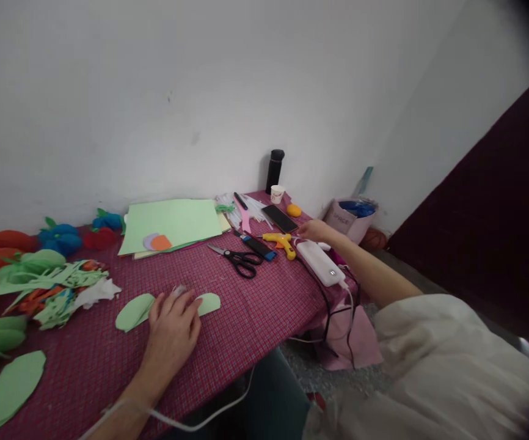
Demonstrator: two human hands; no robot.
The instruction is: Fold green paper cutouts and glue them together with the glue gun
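Observation:
My left hand [175, 321] lies palm down on the checked tablecloth, fingers spread over light green paper cutouts. One rounded green cutout [135, 311] sticks out on its left, another paper piece [209, 304] on its right. Something small and shiny shows by the fingertips, too unclear to name. My right hand [314, 231] reaches across to the far right, fingers pinched at the rear of a yellow glue gun [279, 240]. Between them runs a thin pale stick, apparently a glue stick, partly hidden by the fingers. Black-handled scissors [239, 260] and a blue-black utility knife [259, 247] lie nearby.
A white power bank [319, 263] with cables sits at the table's right edge. Behind are a phone [280, 218], paper cup [277, 194] and black bottle [274, 171]. Green paper sheets [177, 220] lie by the wall; paper pumpkins [60, 237] and scraps [65, 293] at left.

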